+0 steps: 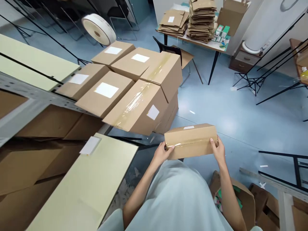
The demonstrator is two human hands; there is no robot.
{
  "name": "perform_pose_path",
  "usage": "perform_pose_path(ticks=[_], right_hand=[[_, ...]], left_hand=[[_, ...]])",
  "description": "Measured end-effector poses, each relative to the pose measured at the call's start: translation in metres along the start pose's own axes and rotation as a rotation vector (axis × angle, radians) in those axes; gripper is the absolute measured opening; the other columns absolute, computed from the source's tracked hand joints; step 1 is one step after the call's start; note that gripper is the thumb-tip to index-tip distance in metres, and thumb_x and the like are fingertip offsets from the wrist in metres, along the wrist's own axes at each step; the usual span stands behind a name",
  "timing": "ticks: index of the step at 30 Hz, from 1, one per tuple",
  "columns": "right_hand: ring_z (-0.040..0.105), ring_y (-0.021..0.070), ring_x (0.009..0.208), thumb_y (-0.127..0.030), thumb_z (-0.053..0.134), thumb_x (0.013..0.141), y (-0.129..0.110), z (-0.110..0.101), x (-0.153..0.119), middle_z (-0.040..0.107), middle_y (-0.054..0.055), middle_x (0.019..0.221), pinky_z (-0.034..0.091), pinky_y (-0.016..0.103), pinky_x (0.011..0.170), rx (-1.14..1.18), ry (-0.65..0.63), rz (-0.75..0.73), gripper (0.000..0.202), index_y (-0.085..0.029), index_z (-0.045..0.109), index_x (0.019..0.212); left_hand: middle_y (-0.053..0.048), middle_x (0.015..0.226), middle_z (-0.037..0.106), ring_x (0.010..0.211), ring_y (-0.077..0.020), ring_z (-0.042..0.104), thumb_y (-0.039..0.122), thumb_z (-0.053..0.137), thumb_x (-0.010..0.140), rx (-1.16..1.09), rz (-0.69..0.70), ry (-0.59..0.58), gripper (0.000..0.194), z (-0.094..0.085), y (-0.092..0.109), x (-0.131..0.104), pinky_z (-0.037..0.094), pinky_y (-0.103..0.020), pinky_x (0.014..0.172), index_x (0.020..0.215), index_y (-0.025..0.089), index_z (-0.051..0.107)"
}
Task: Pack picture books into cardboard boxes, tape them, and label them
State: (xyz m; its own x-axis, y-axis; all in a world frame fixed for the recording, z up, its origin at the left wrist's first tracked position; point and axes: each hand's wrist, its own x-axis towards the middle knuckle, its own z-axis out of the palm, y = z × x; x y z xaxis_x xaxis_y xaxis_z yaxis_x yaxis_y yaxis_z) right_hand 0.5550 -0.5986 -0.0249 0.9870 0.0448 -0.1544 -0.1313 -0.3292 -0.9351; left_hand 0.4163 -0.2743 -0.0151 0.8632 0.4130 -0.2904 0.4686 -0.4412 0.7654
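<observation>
Between my two hands is a long brown cardboard box (191, 149), held in front of my body above the floor. Clear tape runs along the side that faces me, and a white label shows on its far face. My left hand (161, 154) grips the left end, thumb on the taped side. At the right end, my right hand (218, 150) grips with its thumb on the same side; the other fingers are mostly hidden behind the box. Ahead to the left stand stacked cardboard boxes (134, 104), some taped, several bearing white labels.
A pale green tabletop (96, 183) lies at my left, with a white label stack (90, 145) on it. Flattened cardboard (201, 21) is piled on the far table. An open carton (244, 202) stands on the floor at lower right, near a black metal frame (297, 170).
</observation>
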Motion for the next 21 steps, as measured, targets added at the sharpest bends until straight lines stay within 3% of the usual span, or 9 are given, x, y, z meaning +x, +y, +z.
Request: perform_pose_path(ticks=[7, 13, 17, 21], right_hand=[[0.073, 0.0345, 0.12, -0.075, 0.063, 0.092, -0.044, -0.018, 0.12, 0.078, 0.017, 0.133, 0.058, 0.047, 0.101, -0.059, 0.132, 0.066, 0.072, -0.018, 0.07, 0.136], [0.07, 0.0343, 0.118, -0.075, 0.062, 0.091, -0.054, -0.018, 0.234, 0.078, 0.016, 0.126, 0.055, 0.047, 0.101, -0.144, 0.283, 0.081, 0.067, -0.019, 0.074, 0.127], [0.068, 0.0343, 0.117, -0.073, 0.062, 0.091, -0.054, -0.011, 0.334, 0.076, 0.015, 0.121, 0.054, 0.048, 0.102, -0.166, 0.273, 0.087, 0.064, -0.019, 0.076, 0.123], [0.066, 0.0361, 0.123, -0.073, 0.063, 0.09, -0.07, 0.0, 0.462, 0.075, 0.017, 0.126, 0.051, 0.051, 0.108, -0.165, 0.151, 0.068, 0.067, -0.018, 0.075, 0.125]], left_hand=[[-0.011, 0.119, 0.073, 0.112, -0.0328, 0.072, 0.053, 0.069, 0.094, 0.057, 0.045, -0.132, 0.049, 0.006, 0.096, 0.161, 0.056, -0.044, 0.102, 0.133, 0.024, 0.07], [-0.009, 0.122, 0.071, 0.118, -0.032, 0.071, 0.051, 0.07, 0.094, 0.099, 0.06, -0.2, 0.052, 0.012, 0.172, 0.287, 0.055, -0.04, 0.102, 0.139, 0.026, 0.066], [-0.009, 0.124, 0.07, 0.122, -0.0318, 0.07, 0.051, 0.071, 0.094, 0.103, 0.025, -0.173, 0.053, 0.026, 0.202, 0.371, 0.054, -0.04, 0.104, 0.14, 0.028, 0.064], [-0.01, 0.125, 0.071, 0.121, -0.0325, 0.07, 0.051, 0.07, 0.094, 0.099, -0.062, -0.123, 0.051, 0.039, 0.23, 0.454, 0.054, -0.041, 0.105, 0.138, 0.026, 0.065]])
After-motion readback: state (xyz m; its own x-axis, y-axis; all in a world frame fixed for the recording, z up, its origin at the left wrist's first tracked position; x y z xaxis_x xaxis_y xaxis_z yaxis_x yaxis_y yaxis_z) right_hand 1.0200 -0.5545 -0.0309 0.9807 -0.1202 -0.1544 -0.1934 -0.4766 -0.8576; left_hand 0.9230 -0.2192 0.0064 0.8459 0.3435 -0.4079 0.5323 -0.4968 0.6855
